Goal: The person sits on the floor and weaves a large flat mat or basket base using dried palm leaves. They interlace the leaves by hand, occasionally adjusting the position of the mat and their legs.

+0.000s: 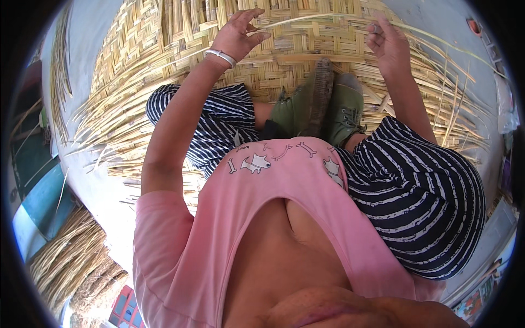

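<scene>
A long pale-green split cane strip (314,17) arches between my hands, above a wide woven mat of yellow cane (279,71). My left hand (240,33), with a silver bangle at the wrist, has its thumb and forefinger apart; the strip passes between them. At the right, my right hand (389,46) has curled fingers, one wearing a ring, closed around the strip near their tips. The strip's far end runs on past that hand toward the right rim. How firmly the fingers press on it is hard to make out.
My green shoes (295,112) rest on the mat between my bent legs. Loose cane ends (128,128) fan out at both sides. A bundle of thin stalks (60,71) lies on the grey floor at the left, a straw pile (74,257) at lower left beside a blue object (46,202).
</scene>
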Motion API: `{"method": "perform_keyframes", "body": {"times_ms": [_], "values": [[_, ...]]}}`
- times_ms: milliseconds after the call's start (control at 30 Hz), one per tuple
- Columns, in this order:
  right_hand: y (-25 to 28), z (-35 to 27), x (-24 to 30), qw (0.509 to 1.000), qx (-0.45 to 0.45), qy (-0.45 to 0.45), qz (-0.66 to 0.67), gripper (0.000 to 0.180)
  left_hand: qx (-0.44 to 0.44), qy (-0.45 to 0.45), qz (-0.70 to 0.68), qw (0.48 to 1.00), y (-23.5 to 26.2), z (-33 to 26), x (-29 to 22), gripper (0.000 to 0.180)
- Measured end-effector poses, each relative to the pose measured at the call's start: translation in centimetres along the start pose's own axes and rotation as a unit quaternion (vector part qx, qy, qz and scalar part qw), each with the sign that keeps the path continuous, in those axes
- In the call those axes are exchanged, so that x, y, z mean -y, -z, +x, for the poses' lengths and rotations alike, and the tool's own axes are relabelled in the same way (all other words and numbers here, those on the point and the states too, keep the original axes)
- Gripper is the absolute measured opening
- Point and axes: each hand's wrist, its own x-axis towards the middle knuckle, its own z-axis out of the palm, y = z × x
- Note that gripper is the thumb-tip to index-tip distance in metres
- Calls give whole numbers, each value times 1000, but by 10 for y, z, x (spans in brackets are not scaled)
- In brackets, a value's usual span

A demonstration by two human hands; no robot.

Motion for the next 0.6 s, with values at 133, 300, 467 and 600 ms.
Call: {"method": "perform_keyframes", "body": {"times_ms": [133,300,467,600], "values": [[2,5,7,1000,-9,5,-15,22,11,13,-19,1000,0,-7,13,28],[13,9,5,1000,-21,-8,-17,22,44,11,77,996,2,-5,1,19],[-10,-1,-5,993,91,-74,21,26,64,22,36,997,-1,-14,1,19],[-22,-12,-7,987,138,-75,-20,31,73,9,27,997,-3,-12,-3,18]]}}
